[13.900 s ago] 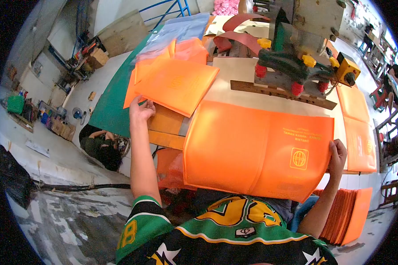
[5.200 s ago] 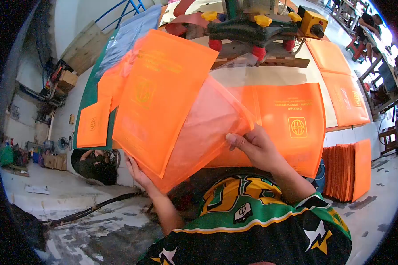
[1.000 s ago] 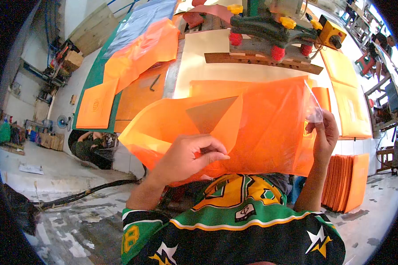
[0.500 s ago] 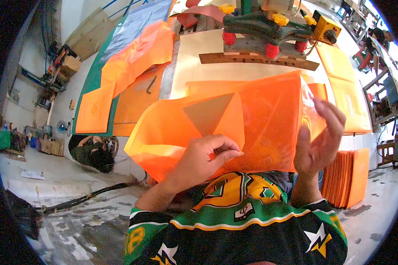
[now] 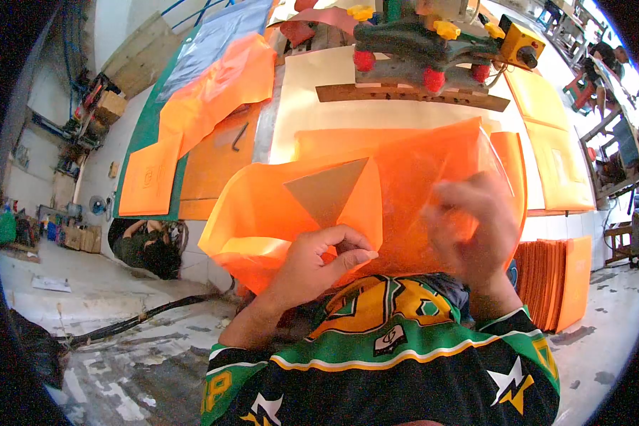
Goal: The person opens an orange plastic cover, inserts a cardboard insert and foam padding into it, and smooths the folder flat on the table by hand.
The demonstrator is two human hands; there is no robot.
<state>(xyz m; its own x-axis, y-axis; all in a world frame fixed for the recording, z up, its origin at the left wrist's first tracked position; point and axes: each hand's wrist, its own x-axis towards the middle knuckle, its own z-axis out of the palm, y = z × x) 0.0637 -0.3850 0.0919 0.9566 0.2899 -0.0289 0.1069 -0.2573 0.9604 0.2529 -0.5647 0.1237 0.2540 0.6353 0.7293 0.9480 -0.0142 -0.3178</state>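
Observation:
A glossy orange plastic sheet (image 5: 419, 192) is spread in front of my body, curled up at its left side. My left hand (image 5: 324, 257) pinches its near edge between thumb and fingers. Just above that hand a brown triangle (image 5: 330, 190) shows; I cannot tell whether it is a separate piece or a surface seen through a gap. Over the right part of the sheet is my right hand (image 5: 479, 231), smeared by motion, so its fingers and any contact with the plastic are unclear.
A machine with red knobs (image 5: 433, 79) and a yellow control box (image 5: 522, 42) stands at the back. Orange covers (image 5: 150, 177) and a hex key (image 5: 240, 136) lie at left. At right is a stack of orange folders (image 5: 552, 284). Another person (image 5: 149, 248) is low at left.
My right hand has moved left from the sheet's right edge to over its surface. That right edge has sprung outward into a curve. My left hand keeps its pinch.

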